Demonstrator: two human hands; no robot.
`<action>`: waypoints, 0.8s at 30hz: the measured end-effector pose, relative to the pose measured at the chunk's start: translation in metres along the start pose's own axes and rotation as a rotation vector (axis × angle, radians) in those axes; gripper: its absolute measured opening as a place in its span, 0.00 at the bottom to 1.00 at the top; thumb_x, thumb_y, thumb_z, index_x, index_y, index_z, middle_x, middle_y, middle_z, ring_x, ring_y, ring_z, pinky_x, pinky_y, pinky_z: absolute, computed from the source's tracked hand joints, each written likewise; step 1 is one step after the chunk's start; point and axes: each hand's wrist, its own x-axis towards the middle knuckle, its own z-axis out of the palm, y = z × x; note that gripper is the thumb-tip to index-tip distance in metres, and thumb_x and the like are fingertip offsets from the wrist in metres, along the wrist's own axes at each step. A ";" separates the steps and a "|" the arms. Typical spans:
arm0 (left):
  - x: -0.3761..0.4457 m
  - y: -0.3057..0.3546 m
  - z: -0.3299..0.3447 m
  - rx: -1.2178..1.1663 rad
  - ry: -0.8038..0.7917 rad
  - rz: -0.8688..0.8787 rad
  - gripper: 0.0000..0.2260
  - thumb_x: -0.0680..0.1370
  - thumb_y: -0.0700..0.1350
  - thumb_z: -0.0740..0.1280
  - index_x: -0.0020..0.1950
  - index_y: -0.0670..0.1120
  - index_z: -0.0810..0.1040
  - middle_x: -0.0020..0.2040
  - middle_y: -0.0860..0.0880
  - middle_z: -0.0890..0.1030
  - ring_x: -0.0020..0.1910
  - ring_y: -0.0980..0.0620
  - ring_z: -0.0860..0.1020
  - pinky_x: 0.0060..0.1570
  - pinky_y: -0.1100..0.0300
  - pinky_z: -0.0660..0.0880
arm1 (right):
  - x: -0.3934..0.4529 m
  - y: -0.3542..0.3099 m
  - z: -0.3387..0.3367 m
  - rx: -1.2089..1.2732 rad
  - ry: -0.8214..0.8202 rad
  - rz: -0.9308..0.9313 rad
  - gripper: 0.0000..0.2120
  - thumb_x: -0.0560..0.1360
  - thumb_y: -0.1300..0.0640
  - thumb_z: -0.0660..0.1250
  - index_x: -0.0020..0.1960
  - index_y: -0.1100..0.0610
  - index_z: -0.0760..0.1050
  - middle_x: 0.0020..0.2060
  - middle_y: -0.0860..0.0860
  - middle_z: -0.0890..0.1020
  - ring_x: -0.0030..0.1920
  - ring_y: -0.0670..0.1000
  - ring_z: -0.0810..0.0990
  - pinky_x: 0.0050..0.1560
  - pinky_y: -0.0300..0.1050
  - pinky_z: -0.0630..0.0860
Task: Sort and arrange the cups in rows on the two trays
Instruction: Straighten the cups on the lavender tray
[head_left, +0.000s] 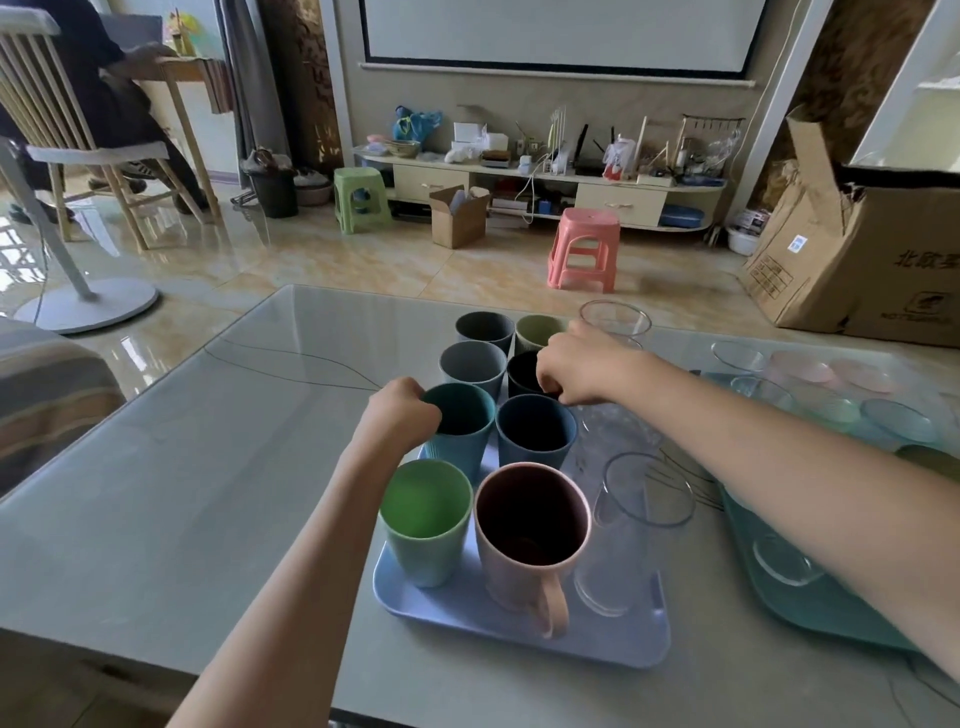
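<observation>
A blue tray (613, 649) holds two rows of coloured cups and a row of clear glasses. My left hand (402, 413) grips the rim of the teal cup (465, 441). My right hand (571, 366) is closed over the rim of the black cup (522, 374). Near me stand a green cup (426, 525) and a pink mug (530, 535). Behind them are a dark blue cup (537, 436), a grey cup (472, 366), a dark grey cup (484, 328) and an olive cup (535, 332). Clear glasses (644, 499) line the tray's right side. A teal tray (810, 613) on the right holds more glasses.
Pale pink, green and clear glasses (852, 376) sit on the far part of the teal tray. The table's glass top (208, 441) stretches to the left. Beyond the table are a pink stool (584, 249), a green stool (361, 200) and cardboard boxes (852, 260). A person sits at the far left.
</observation>
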 end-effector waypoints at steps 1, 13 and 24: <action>0.000 0.000 -0.001 0.001 -0.002 0.000 0.17 0.72 0.36 0.60 0.61 0.42 0.72 0.43 0.45 0.73 0.43 0.45 0.73 0.42 0.58 0.72 | -0.001 0.000 0.002 0.000 0.004 0.014 0.08 0.72 0.59 0.67 0.36 0.50 0.72 0.34 0.47 0.74 0.43 0.53 0.72 0.49 0.44 0.60; 0.000 0.001 -0.001 -0.020 -0.004 -0.011 0.16 0.73 0.36 0.59 0.60 0.41 0.72 0.37 0.46 0.71 0.33 0.50 0.70 0.37 0.58 0.72 | 0.004 0.006 -0.001 0.074 -0.054 0.005 0.05 0.71 0.56 0.70 0.43 0.47 0.77 0.44 0.47 0.80 0.52 0.52 0.77 0.52 0.45 0.64; 0.010 0.001 -0.004 -0.203 0.013 -0.017 0.15 0.74 0.41 0.58 0.61 0.42 0.71 0.48 0.42 0.76 0.42 0.47 0.73 0.35 0.58 0.74 | 0.035 0.038 -0.008 0.535 0.094 0.284 0.11 0.74 0.53 0.69 0.54 0.55 0.80 0.52 0.51 0.82 0.52 0.52 0.79 0.58 0.49 0.74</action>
